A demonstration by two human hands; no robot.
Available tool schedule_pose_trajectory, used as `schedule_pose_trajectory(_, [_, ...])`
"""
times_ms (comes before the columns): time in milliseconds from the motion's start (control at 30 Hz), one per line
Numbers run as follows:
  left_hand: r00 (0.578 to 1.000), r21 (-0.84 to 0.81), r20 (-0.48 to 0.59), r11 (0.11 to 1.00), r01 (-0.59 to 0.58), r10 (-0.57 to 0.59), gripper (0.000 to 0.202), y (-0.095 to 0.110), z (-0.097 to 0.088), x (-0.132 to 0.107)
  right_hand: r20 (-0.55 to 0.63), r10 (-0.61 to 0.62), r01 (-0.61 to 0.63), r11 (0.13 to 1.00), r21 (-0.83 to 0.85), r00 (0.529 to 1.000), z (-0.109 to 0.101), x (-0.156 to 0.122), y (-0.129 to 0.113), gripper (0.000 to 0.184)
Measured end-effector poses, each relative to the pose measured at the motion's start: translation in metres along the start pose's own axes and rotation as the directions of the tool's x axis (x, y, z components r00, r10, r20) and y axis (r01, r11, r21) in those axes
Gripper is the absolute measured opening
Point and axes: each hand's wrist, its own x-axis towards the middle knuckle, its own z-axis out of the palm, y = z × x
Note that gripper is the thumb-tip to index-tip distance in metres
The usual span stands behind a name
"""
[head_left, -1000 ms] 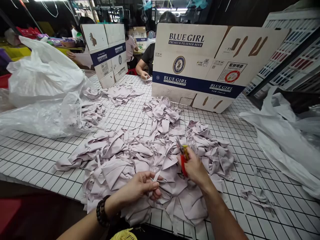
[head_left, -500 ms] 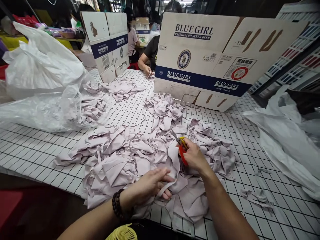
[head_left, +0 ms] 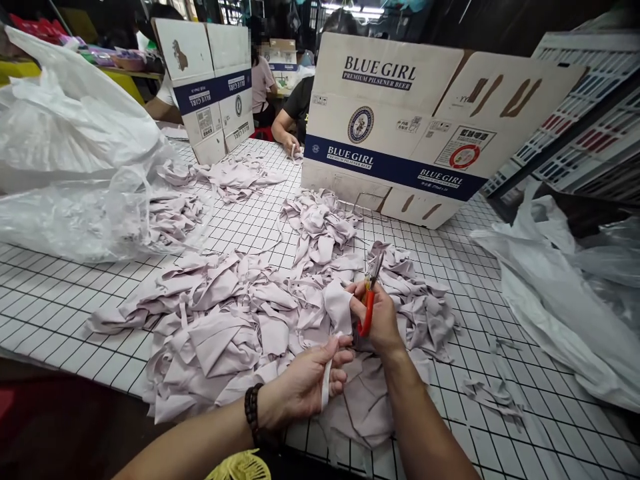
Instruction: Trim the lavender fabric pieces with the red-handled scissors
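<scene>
At the near edge of the grid-patterned table (head_left: 60, 300), centre of view:

- Left hand (head_left: 310, 383): palm up, fingers pinched closed on a narrow fabric strip (head_left: 327, 385). The strip runs up into a wider lilac fabric piece (head_left: 338, 305) held just above the heap. Bead bracelet (head_left: 253, 413) on that wrist.
- Right hand (head_left: 380, 320): clenched round small scissors (head_left: 369, 301) with red and yellow grips, blades pointing up and away from the body. Its thumb side touches the right edge of the fabric piece. Can't tell whether the blades are apart or together.
- The hands are close together, the right one a bit farther out over the table.

Under and around the hands:
- Fabric pile (head_left: 225, 327): loose lilac cut pieces, spread left of and below both hands. A smaller mound lies behind it and another just right of the right hand.
- A few scraps (head_left: 485, 393) lie apart on the table, to the right.
- Large beer carton (head_left: 400, 133) stands opened out as a screen behind the pile. A second carton (head_left: 210, 87) stands farther back on the left.
- Clear plastic bag (head_left: 75, 147) on the left, with more lilac pieces spilling from its mouth. White plastic sheet (head_left: 560, 293) on the right.
- Stacked crates (head_left: 575, 120) at far right.
- A co-worker's hand (head_left: 290, 143) rests on the far side of the table, between the two cartons.
</scene>
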Motion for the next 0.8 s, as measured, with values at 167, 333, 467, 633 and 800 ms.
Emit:
schedule_pose_trajectory(167, [0.936, 0.252, 0.237, 0.914, -0.317, 0.26, 0.05, 0.002, -0.013, -0.003, -0.093, 0.027, -0.03, 0.999, -0.03, 0.995, -0.012, -0.017, 0.001, 0.03])
schedule_pose_trajectory(333, [0.903, 0.413, 0.196, 0.803, -0.43, 0.383, 0.05, 0.005, -0.005, -0.015, -0.046, 0.186, -0.192, 0.958, -0.212, 0.981, -0.036, -0.055, 0.007, 0.02])
schedule_pose_trajectory(467, [0.845, 0.504, 0.199, 0.688, -0.523, 0.496, 0.046, 0.007, 0.005, -0.02, -0.101, 0.131, -0.151, 0.962, -0.226, 0.986, -0.045, -0.077, -0.001, 0.021])
schedule_pose_trajectory(633, [0.759, 0.633, 0.257, 0.489, -0.6, 0.598, 0.041, 0.009, 0.01, -0.022, 0.056, -0.001, 0.008, 0.993, -0.118, 0.998, -0.03, -0.077, -0.009, 0.021])
schedule_pose_trajectory(800, [0.723, 0.675, 0.247, 0.421, -0.606, 0.645, 0.037, 0.013, 0.012, -0.026, 0.138, -0.14, 0.15, 0.986, -0.066, 0.98, -0.012, -0.059, -0.005, 0.016])
